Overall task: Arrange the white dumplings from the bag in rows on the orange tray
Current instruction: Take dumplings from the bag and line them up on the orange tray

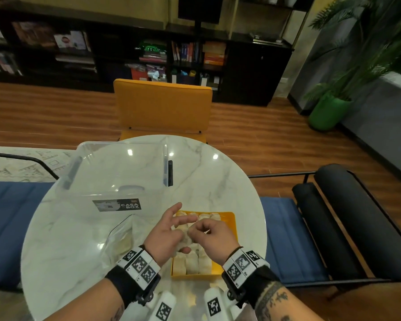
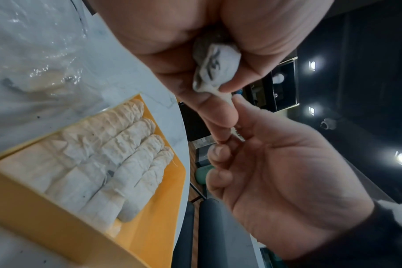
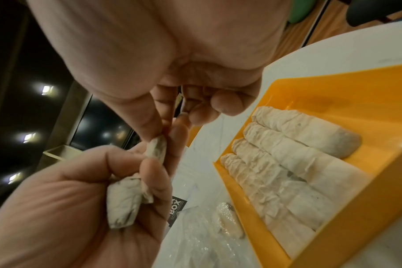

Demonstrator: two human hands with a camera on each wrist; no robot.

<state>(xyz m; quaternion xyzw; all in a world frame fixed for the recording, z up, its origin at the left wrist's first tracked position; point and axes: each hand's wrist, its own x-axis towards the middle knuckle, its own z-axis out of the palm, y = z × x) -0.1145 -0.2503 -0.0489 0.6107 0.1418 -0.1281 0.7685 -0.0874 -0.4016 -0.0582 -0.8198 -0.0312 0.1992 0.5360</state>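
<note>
Both hands meet above the orange tray (image 1: 230, 219) on the round table. My left hand (image 1: 171, 230) grips a crumpled white dumpling (image 2: 216, 68) between thumb and fingers. My right hand (image 1: 206, 230) pinches that dumpling's narrow end (image 3: 157, 150) with thumb and forefinger. Rows of white dumplings (image 1: 192, 262) lie side by side in the tray (image 2: 158, 217), filling its left part (image 3: 287, 163); its right strip (image 3: 356, 90) is bare. The clear plastic bag (image 1: 123, 237) lies left of the tray, with a dumpling (image 3: 227, 223) inside it.
A clear storage box (image 1: 118, 172) with a "CASA BOX" label stands behind the bag on the marble table (image 1: 218, 177). A yellow chair (image 1: 162, 105) faces the table's far edge. A black padded chair (image 1: 333, 216) stands to the right.
</note>
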